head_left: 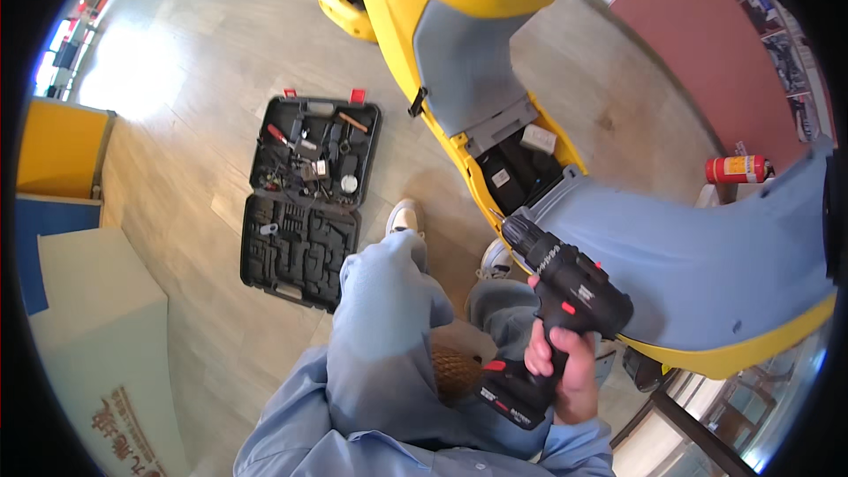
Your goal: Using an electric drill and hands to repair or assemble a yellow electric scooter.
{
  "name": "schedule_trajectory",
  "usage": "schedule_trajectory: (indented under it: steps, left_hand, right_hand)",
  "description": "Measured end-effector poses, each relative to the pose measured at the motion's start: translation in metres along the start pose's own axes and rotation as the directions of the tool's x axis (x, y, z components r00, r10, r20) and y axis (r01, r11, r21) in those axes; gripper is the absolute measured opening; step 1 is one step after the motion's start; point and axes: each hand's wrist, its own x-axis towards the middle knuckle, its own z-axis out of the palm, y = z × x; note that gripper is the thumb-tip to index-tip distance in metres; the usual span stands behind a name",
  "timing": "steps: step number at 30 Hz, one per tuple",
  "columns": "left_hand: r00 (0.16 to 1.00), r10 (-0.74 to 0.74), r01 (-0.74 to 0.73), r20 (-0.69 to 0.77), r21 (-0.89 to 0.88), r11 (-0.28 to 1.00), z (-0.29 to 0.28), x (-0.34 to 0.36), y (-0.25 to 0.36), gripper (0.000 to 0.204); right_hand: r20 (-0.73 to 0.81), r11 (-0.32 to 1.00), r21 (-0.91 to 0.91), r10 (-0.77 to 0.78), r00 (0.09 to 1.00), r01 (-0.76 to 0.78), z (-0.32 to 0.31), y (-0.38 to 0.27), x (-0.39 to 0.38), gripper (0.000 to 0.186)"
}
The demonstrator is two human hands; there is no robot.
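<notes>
Drill (579, 287) is clasped in the right grip (579, 375), near a yellow scooter (389, 0); a black toolbox (305, 247) lies open.

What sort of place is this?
Possibly a vehicle workshop or showroom: there's a yellow and blue-grey scooter-like vehicle, an open black plastic toolbox, and a black cordless drill in the person's right hand.
</notes>
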Motion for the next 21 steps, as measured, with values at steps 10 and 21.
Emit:
schedule_trajectory:
  steps: [10,21]
  left_hand:
    - [0.968,-0.043,0.115,-0.246,0.286,0.951,-0.027,-0.069,-0.021,0.024]
    - [0.992,-0.074,-0.058,-0.101,-0.895,0.443,-0.165,-0.118,0.404,0.035]
  right_hand:
    - [-0.024,0.972,-0.03,-0.235,0.972,0.234,0.031,0.036,-0.008,0.02]
    - [-0.152,0.87,-0.392,-0.382,0.912,0.3,0.026,-0.004,-0.02,0.017]
